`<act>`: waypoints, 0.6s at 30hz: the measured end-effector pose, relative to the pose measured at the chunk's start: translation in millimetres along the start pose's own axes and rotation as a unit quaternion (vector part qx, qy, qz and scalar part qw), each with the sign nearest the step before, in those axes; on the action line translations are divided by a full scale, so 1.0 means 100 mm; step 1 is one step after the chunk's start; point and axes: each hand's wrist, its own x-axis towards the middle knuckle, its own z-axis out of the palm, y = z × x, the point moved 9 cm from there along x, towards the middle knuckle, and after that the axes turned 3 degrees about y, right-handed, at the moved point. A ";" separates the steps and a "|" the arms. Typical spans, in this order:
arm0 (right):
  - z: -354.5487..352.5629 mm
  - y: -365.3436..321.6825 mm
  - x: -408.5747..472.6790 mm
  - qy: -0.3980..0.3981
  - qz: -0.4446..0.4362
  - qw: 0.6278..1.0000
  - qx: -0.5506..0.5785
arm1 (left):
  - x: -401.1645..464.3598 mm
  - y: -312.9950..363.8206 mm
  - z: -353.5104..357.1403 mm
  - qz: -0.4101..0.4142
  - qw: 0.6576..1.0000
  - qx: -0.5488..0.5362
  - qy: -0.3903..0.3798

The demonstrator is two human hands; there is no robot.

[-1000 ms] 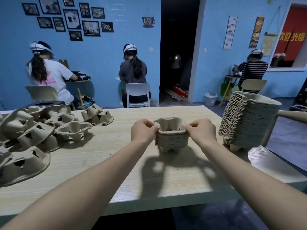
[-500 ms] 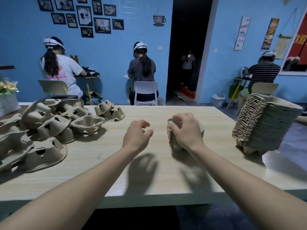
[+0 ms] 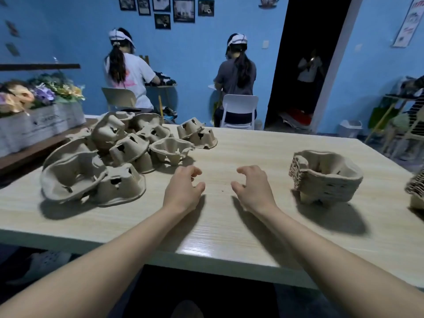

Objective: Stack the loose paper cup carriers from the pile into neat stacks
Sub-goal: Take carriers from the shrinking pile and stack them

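Note:
A pile of loose brown paper cup carriers [image 3: 110, 157] lies jumbled on the left part of the wooden table [image 3: 229, 226]. A short neat stack of carriers [image 3: 325, 177] stands alone on the right. At the far right edge a sliver of a taller stack [image 3: 416, 189] shows. My left hand [image 3: 183, 191] hovers over the table just right of the pile, fingers loosely curled, holding nothing. My right hand [image 3: 252, 191] hangs beside it, well left of the short stack, fingers also loosely curled and empty.
A planter box with flowers [image 3: 39, 111] sits on a dark bench at the left. Two people sit on chairs behind the table facing the blue wall; a white chair [image 3: 239, 111] stands near the table's far edge. A dark doorway lies at the back right.
Both hands let go of the short stack, which now stands alone on the right. The view and both hands have swung left toward the pile.

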 end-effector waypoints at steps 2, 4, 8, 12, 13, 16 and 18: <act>0.12 0.04 0.05 -0.015 0.004 1.000 -0.022 | 0.03 -0.10 -0.03 -0.005 1.000 -0.002 0.010; 0.20 0.06 0.09 -0.026 -0.002 0.999 -0.042 | 0.07 -0.18 -0.06 -0.005 1.000 0.000 0.019; 0.29 0.10 0.18 -0.031 -0.004 0.998 -0.059 | 0.21 -0.23 -0.17 0.015 0.997 0.014 0.073; 0.31 0.12 0.18 -0.034 -0.008 0.997 -0.066 | 0.34 -0.20 -0.33 0.019 0.987 0.067 0.147; 0.31 0.12 0.18 -0.034 -0.009 0.997 -0.068 | 0.38 -0.20 -0.34 0.020 0.985 0.083 0.151; 0.30 0.11 0.18 -0.031 -0.012 0.997 -0.069 | 0.51 -0.20 -0.34 0.018 0.981 0.129 0.144; 0.30 0.11 0.18 -0.030 -0.013 0.997 -0.068 | 0.58 -0.22 -0.33 0.009 0.981 0.136 0.137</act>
